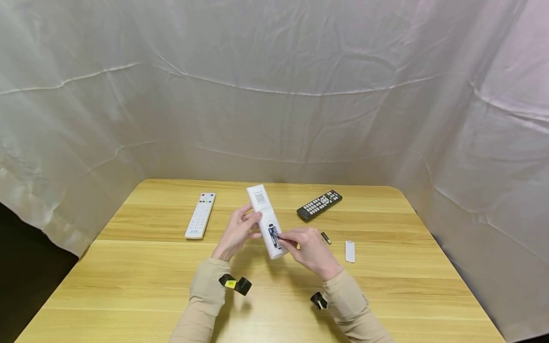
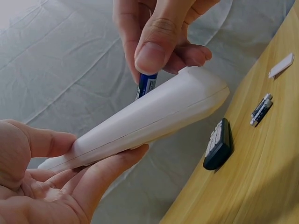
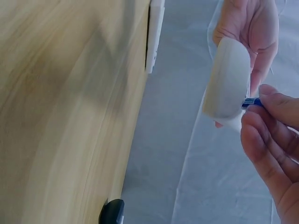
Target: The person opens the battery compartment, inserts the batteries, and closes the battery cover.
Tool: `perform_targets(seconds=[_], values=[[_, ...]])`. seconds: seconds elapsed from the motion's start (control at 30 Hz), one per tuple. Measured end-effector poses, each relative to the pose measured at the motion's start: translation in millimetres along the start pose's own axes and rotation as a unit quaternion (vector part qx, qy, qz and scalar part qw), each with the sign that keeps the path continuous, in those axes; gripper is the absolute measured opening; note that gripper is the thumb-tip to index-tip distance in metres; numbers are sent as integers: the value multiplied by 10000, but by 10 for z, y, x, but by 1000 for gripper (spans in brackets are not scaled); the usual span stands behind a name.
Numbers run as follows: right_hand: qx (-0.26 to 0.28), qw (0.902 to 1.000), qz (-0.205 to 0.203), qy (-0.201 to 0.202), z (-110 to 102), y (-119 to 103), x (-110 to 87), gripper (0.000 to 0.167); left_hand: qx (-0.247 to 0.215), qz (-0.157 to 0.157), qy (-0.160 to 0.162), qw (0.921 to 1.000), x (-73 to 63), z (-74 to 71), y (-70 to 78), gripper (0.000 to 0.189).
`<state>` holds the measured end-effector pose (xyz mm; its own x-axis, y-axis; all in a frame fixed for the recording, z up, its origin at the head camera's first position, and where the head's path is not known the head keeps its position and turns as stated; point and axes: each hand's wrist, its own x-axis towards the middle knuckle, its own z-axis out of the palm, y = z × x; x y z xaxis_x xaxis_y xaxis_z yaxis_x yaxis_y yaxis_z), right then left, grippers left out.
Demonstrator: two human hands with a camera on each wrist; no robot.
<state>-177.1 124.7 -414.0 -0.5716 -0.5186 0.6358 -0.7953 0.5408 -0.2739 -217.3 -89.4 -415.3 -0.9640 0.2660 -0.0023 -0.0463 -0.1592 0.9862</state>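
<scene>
A white remote control [image 1: 267,212] is held up over the table by my left hand [image 1: 238,232], thumb on one side and fingers underneath. Its back faces up, and the battery compartment [image 1: 271,225] is uncovered near the lower end. With thumb and fingertips, my right hand [image 1: 310,247] pinches a small blue battery [image 2: 147,85] at that compartment. In the left wrist view the battery stands tilted out of the remote, its upper part hidden by the thumb. The right wrist view shows the battery's end [image 3: 248,103] right at the remote's edge.
To the left lies another white remote [image 1: 200,216], buttons up. A black remote [image 1: 319,205] rests at the back right. Beside my right hand are a loose dark battery [image 1: 326,237] and a white battery cover [image 1: 350,251]. A grey curtain [image 1: 274,119] surrounds the wooden table [image 1: 141,267].
</scene>
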Motion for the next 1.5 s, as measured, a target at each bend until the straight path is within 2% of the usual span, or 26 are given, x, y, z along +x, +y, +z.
perform_targets(seconds=[0.27,0.57,0.67,0.8,0.97,1.23,1.33,1.5], values=[[318,9981,480,-223,43,-33,8,11,35,34,-37,10000,-2,-14,0,51],[597,9919,1074,-312,33,-48,15,15,-3,-27,-158,9999,-3,-25,5,51],[868,9834,1532,-438,17,-64,27,15,11,-43,-202,9998,-4,-30,7,52],[1174,9667,2175,-660,-3,-76,40,16,13,-56,-234,9997,-3,-33,6,52],[1401,9487,2686,-905,-21,-47,40,21,-9,-19,-374,9993,-9,-24,17,51],[1887,9343,2851,-1012,-34,38,14,27,-31,119,-613,9980,-33,-10,34,51],[2234,9223,2942,-1136,-18,85,1,26,9,130,-664,9977,-35,-7,34,51],[2912,8969,3052,-1328,-8,139,-13,26,14,164,-742,9971,-39,-4,38,52]])
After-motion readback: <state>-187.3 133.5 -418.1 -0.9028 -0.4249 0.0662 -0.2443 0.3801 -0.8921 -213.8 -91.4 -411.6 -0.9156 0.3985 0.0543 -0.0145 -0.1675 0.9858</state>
